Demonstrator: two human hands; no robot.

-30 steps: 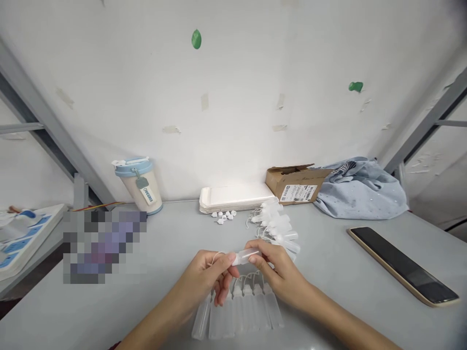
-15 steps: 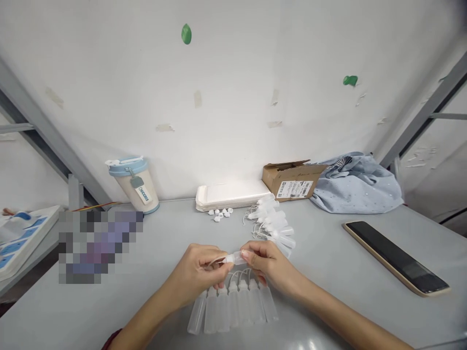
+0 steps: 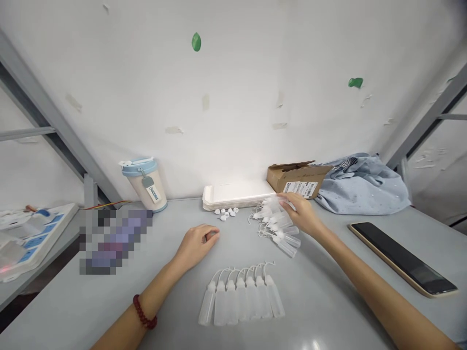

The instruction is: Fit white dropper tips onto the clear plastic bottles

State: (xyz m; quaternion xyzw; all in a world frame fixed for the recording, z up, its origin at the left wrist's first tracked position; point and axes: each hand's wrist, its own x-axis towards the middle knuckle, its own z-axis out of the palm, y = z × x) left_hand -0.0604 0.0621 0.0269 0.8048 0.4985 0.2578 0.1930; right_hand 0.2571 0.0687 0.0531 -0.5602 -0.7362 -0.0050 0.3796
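Note:
My right hand (image 3: 301, 211) reaches to the far side of a loose heap of small translucent squeeze bottles (image 3: 286, 238). Its thumb and fingers close around a squeeze bottle (image 3: 273, 203) at the top of that heap, partly hidden by the fingers. Low on the left of the middle, my left hand (image 3: 197, 245) rests on the table with curled fingers; whatever lies inside them is hidden. In front of me, several more bottles (image 3: 241, 301) lie side by side in a row, white-topped, each with a thin curved tube at its top end.
Small white caps (image 3: 226, 214) lie before a stack of white trays (image 3: 237, 193). Behind stand a cardboard box (image 3: 301, 180), a blue cloth bundle (image 3: 361, 187) and a lidded cup (image 3: 146, 187). A phone (image 3: 403, 257) lies right; a power strip (image 3: 40, 238) is far left.
Both hands were together on one bottle above the row. They have parted: my right hand moved away to the heap, my left hand drew back leftward. The row is now uncovered.

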